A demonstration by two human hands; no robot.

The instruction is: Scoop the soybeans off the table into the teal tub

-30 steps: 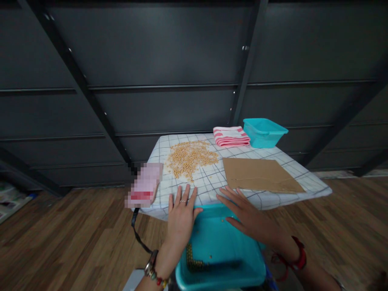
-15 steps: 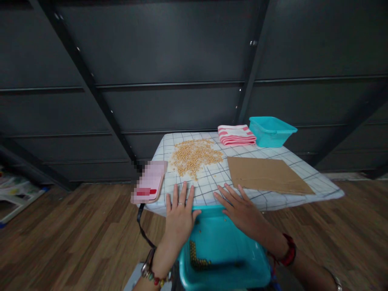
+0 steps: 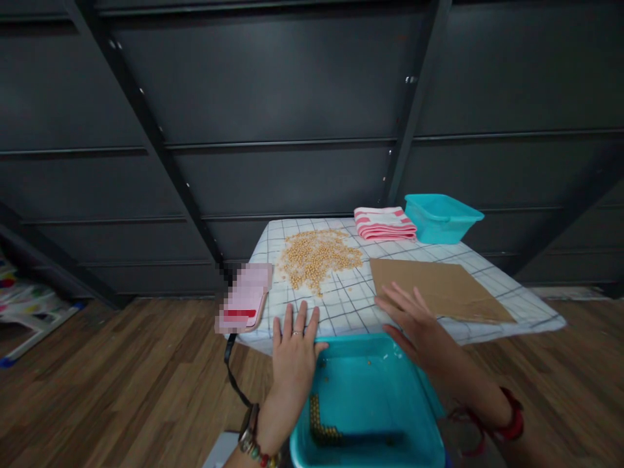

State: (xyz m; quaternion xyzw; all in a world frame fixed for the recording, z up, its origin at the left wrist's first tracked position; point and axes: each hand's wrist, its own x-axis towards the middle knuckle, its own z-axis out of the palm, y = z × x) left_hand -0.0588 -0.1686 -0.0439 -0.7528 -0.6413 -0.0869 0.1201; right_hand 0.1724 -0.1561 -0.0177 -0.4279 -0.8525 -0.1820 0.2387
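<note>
My left hand [image 3: 295,354] lies spread at the table's front edge, beside the left rim of a teal plastic basin [image 3: 370,383]; its fingers point at a heap of soybeans [image 3: 314,257]. My right hand [image 3: 414,325] is open and holds nothing, its fingers over the near left part of a flat cardboard sheet [image 3: 439,286]. Whether the right fingers touch the cardboard I cannot tell. The basin sits below the table edge, with a small cluster of beans in its near left corner and a few loose ones. White grains or bits are mixed into the heap.
A checked cloth [image 3: 341,299] covers the table. A pink phone-like object [image 3: 246,296] lies at the left edge with a black strap hanging down. At the back right are a folded pink-and-white towel [image 3: 385,223] and a second teal basin [image 3: 441,221]. A dark panelled wall stands behind.
My right hand has moved right and lifted from the table edge toward the cardboard. My left hand stays in about the same place. The whole view has shifted slightly.
</note>
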